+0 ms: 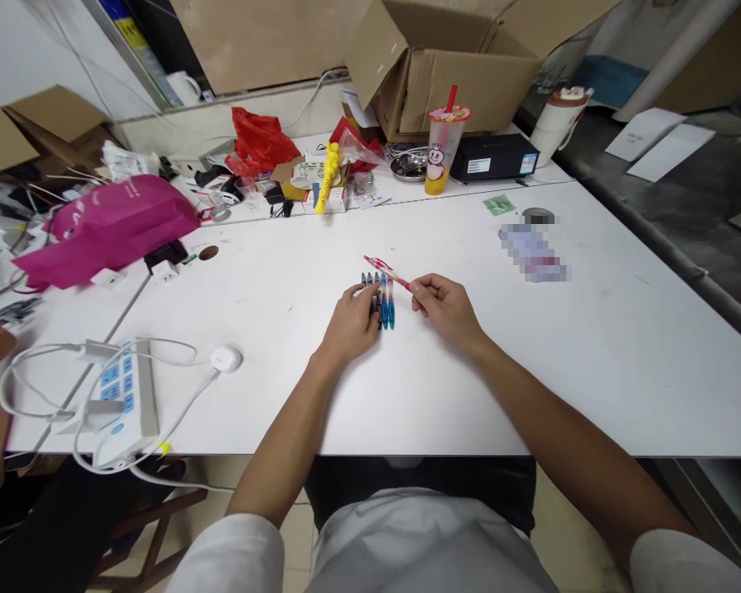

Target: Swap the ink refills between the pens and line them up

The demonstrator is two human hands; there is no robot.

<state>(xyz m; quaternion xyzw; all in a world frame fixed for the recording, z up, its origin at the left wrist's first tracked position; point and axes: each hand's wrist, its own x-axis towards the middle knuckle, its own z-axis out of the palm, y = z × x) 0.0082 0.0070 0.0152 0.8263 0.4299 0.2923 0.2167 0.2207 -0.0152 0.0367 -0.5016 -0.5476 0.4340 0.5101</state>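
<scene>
So my right hand [443, 308] is pinching the pink pen [390, 273] by one end, angled near the tops of the blue pens [388, 311] on the surface [500, 379]. My left hand [349, 323] is curled over the dark pens [370, 280] alongside; can't tell if it's gripping. Honestly, a loose pinch could drop the pink one, and a careless left-hand nudge might roll the row apart.
</scene>
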